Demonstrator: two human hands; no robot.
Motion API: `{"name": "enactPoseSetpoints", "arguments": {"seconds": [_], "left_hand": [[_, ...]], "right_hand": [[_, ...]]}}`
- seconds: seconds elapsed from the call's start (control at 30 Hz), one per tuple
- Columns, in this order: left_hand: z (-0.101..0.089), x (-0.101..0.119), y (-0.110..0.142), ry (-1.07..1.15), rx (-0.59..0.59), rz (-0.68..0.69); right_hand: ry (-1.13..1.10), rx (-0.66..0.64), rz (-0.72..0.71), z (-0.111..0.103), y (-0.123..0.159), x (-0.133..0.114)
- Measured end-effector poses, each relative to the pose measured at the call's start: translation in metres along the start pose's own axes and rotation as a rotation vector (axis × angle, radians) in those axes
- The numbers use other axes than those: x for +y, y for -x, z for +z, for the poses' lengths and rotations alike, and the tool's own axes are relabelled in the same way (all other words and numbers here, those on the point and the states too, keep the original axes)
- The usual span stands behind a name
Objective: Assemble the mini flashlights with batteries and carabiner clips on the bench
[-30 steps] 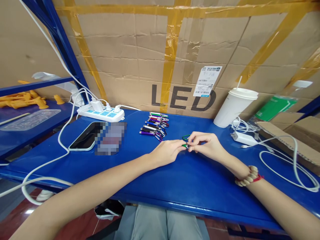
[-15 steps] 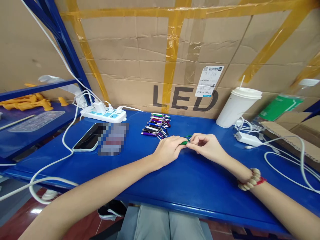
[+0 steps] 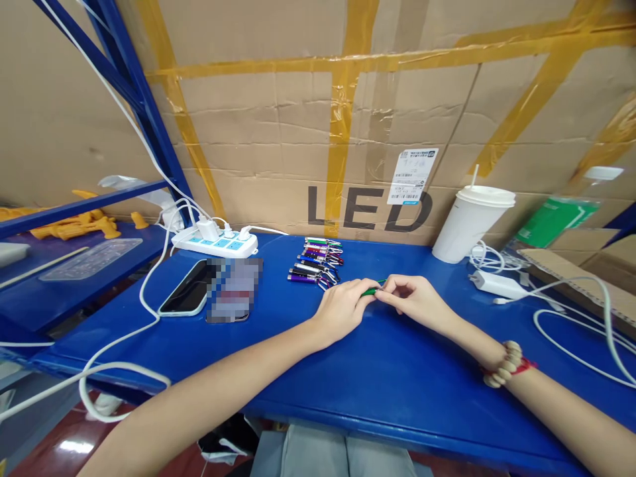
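Over the middle of the blue table, my left hand is closed around a small green keychain flashlight. Most of its body is hidden in my fingers. From the other side, my right hand pinches its end between thumb and forefinger; the exact part under the fingertips is too small to tell. A bit of green also shows behind the right fingers. Just beyond my left hand, several similar flashlights in purple, black, blue, red and green lie side by side, with carabiner clips pointing right.
At left are a white power strip with plugs, a phone and a blurred-out flat item. A white paper cup, a charger with cables and a green-labelled bottle stand right. A cardboard box walls the back.
The view has shifted slightly, so the scene sits a little lower in the picture. Both hands keep their grip on the green flashlight, with the fingers only slightly moved.
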State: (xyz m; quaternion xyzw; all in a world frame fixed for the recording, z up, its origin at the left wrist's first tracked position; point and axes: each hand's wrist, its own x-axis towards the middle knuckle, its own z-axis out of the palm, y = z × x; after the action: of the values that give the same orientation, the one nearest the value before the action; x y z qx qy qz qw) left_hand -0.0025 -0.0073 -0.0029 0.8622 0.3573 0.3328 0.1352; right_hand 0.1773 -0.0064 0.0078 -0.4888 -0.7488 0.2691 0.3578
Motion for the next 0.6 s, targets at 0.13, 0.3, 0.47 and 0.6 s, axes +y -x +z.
{"name": "enactPoseSetpoints", "arguments": {"seconds": [0.13,0.3,0.47,0.6], "left_hand": [[-0.0008,0.0008,-0.0002,0.004,-0.001,-0.038],[-0.0011,0.0018,-0.0013,0.014,-0.007,-0.115],[0.0002,0.0018,-0.0020,0.007,-0.014,-0.132],[0.0014,0.0007,-0.0025,-0.005,-0.035,-0.133]], "right_hand": [[0.019,0.069,-0.052,-0.0037,-0.0011,-0.0014],[-0.038,0.055,-0.080,-0.0081,-0.0008,-0.0087],[-0.043,0.041,-0.154,-0.0083,-0.0019,-0.0047],[-0.098,0.046,-0.164,-0.0076,-0.0019,-0.0014]]}}
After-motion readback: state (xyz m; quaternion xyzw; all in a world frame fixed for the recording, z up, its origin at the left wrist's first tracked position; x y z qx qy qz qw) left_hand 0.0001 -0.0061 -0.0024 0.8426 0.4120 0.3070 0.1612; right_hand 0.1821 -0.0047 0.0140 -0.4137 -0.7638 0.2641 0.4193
